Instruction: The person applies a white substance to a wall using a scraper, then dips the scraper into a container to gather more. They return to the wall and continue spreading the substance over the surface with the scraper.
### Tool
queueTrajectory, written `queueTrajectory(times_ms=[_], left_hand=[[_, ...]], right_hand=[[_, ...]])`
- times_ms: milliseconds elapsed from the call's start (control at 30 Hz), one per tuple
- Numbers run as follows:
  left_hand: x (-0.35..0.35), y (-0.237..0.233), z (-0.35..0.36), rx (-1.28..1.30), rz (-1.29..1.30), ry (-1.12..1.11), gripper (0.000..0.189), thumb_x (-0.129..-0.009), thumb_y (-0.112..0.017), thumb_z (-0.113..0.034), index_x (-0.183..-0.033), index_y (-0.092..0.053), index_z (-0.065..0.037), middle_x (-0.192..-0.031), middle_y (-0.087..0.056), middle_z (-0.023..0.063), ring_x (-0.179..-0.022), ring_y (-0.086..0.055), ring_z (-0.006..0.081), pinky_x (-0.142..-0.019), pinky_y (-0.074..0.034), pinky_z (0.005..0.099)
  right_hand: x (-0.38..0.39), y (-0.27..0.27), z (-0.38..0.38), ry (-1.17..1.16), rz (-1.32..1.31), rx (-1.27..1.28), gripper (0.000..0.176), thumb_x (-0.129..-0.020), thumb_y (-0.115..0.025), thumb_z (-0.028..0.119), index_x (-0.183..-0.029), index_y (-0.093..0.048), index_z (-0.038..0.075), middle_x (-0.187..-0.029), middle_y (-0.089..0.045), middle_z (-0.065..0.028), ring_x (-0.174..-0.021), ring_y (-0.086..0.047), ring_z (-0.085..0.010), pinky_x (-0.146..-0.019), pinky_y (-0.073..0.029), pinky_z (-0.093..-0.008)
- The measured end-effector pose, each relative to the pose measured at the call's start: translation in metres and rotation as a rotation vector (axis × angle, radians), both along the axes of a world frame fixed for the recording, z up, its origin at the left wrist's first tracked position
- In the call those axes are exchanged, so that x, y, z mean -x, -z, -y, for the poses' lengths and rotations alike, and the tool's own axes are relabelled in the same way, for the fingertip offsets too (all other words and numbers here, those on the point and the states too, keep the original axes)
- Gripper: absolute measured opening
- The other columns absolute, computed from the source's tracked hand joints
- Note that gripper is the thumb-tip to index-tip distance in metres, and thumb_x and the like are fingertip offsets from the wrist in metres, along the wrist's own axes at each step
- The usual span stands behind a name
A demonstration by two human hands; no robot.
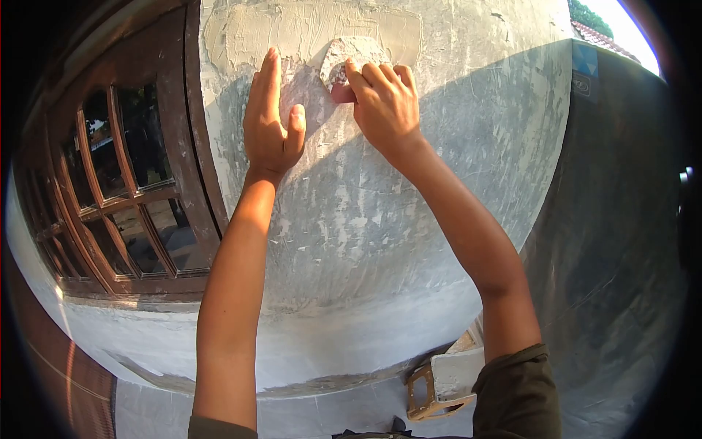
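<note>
My right hand (387, 106) is closed around a small scraper (342, 91) with a reddish handle part and a plate crusted with pale plaster. The scraper's plate lies against the upper part of the grey wall (351, 219), at the lower edge of a beige patch of fresh plaster (256, 33). To the left, my left hand (272, 124) is raised beside the wall with its fingers pointing up and its thumb apart; nothing is in it. Whether its palm touches the wall cannot be told.
A brown wooden window (131, 190) with glass panes stands left of the wall. At the lower right, near my right sleeve, is a yellowish stool or crate (420, 391) with a whitish, plaster-marked container (457, 373) on it. A dark grey surface (607, 256) curves along the right.
</note>
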State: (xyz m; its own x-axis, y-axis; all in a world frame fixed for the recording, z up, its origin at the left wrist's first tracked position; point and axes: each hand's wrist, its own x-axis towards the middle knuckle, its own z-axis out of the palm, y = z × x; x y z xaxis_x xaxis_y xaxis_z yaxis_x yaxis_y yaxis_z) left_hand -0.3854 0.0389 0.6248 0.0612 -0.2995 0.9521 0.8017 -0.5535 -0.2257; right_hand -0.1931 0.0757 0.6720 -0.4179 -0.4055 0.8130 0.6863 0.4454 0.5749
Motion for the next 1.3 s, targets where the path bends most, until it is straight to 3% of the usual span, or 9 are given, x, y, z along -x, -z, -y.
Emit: queueTrajectory(times_ms=[167, 300, 367, 567, 667, 867, 967, 1033, 1300], left_hand=[[0.003, 0.000, -0.003, -0.010, -0.001, 0.044, 0.070, -0.091, -0.044, -0.027, -0.151, -0.037, 0.009, -0.155, -0.040, 0.0283, -0.144, -0.041, 0.0423, -0.121, -0.030, 0.0490], [0.003, 0.000, -0.004, -0.035, -0.019, 0.031, 0.070, -0.090, -0.045, -0.025, -0.151, -0.036, 0.009, -0.155, -0.041, 0.0282, -0.144, -0.041, 0.0421, -0.121, -0.030, 0.0491], [0.002, 0.000, -0.003, -0.024, -0.016, 0.023, 0.070, -0.090, -0.045, -0.025, -0.151, -0.036, 0.009, -0.155, -0.041, 0.0281, -0.144, -0.041, 0.0419, -0.121, -0.030, 0.0491], [0.001, 0.000, 0.000, -0.008, 0.002, 0.000, 0.070, -0.090, -0.045, -0.026, -0.151, -0.037, 0.009, -0.155, -0.041, 0.0272, -0.144, -0.041, 0.0410, -0.121, -0.030, 0.0490], [0.001, -0.001, -0.001, -0.010, -0.001, 0.004, 0.070, -0.090, -0.045, -0.026, -0.151, -0.037, 0.008, -0.155, -0.041, 0.0270, -0.144, -0.041, 0.0410, -0.121, -0.030, 0.0488], [0.003, -0.002, -0.004, -0.061, -0.015, 0.067, 0.068, -0.091, -0.045, -0.024, -0.150, -0.038, 0.010, -0.154, -0.041, 0.0295, -0.144, -0.041, 0.0436, -0.120, -0.031, 0.0487], [0.003, -0.003, -0.003, -0.105, 0.008, 0.092, 0.067, -0.094, -0.036, -0.026, -0.149, -0.039, 0.011, -0.152, -0.045, 0.0292, -0.143, -0.043, 0.0416, -0.120, -0.033, 0.0465], [0.005, -0.002, -0.002, -0.071, -0.009, 0.104, 0.066, -0.093, -0.044, -0.023, -0.149, -0.038, 0.011, -0.153, -0.042, 0.0306, -0.143, -0.041, 0.0441, -0.120, -0.031, 0.0481], [0.003, -0.002, -0.001, -0.064, -0.002, 0.053, 0.067, -0.093, -0.044, -0.024, -0.149, -0.037, 0.011, -0.153, -0.042, 0.0303, -0.143, -0.041, 0.0440, -0.120, -0.031, 0.0481]], right_hand=[[-0.013, 0.051, 0.023, -0.047, 0.047, 0.117, 0.030, -0.082, -0.068, 0.008, -0.111, -0.071, 0.005, -0.084, -0.059, -0.0017, -0.083, -0.062, -0.0174, -0.088, -0.045, -0.0379], [-0.022, 0.051, 0.034, -0.043, 0.046, 0.164, 0.032, -0.080, -0.069, 0.005, -0.112, -0.071, 0.007, -0.084, -0.059, -0.0011, -0.082, -0.062, -0.0176, -0.088, -0.045, -0.0380], [-0.022, 0.033, 0.029, -0.114, -0.006, 0.114, 0.049, -0.067, -0.072, -0.002, -0.115, -0.071, 0.009, -0.085, -0.061, -0.0014, -0.084, -0.063, -0.0196, -0.086, -0.045, -0.0372], [-0.008, -0.007, 0.010, -0.020, -0.046, 0.025, 0.048, -0.072, -0.073, 0.000, -0.119, -0.070, 0.010, -0.088, -0.063, -0.0012, -0.090, -0.064, -0.0184, -0.087, -0.044, -0.0366], [-0.001, -0.003, 0.003, 0.070, -0.048, 0.010, 0.032, -0.083, -0.064, 0.009, -0.115, -0.072, 0.004, -0.088, -0.059, -0.0024, -0.084, -0.062, -0.0171, -0.086, -0.043, -0.0374], [-0.006, 0.063, 0.018, -0.001, 0.027, 0.159, 0.034, -0.081, -0.065, 0.005, -0.114, -0.071, 0.003, -0.086, -0.057, -0.0026, -0.079, -0.060, -0.0178, -0.086, -0.043, -0.0384], [-0.018, 0.083, 0.034, -0.057, 0.039, 0.245, 0.039, -0.077, -0.069, 0.003, -0.116, -0.071, 0.006, -0.086, -0.059, -0.0020, -0.082, -0.061, -0.0178, -0.088, -0.042, -0.0395], [-0.024, 0.079, 0.039, -0.099, 0.041, 0.275, 0.043, -0.074, -0.071, 0.003, -0.117, -0.071, 0.008, -0.086, -0.060, -0.0015, -0.083, -0.061, -0.0177, -0.089, -0.041, -0.0399], [-0.025, 0.045, 0.046, -0.144, -0.012, 0.318, 0.046, -0.073, -0.071, 0.002, -0.118, -0.071, 0.010, -0.088, -0.063, -0.0027, -0.089, -0.065, -0.0194, -0.095, -0.042, -0.0424]])
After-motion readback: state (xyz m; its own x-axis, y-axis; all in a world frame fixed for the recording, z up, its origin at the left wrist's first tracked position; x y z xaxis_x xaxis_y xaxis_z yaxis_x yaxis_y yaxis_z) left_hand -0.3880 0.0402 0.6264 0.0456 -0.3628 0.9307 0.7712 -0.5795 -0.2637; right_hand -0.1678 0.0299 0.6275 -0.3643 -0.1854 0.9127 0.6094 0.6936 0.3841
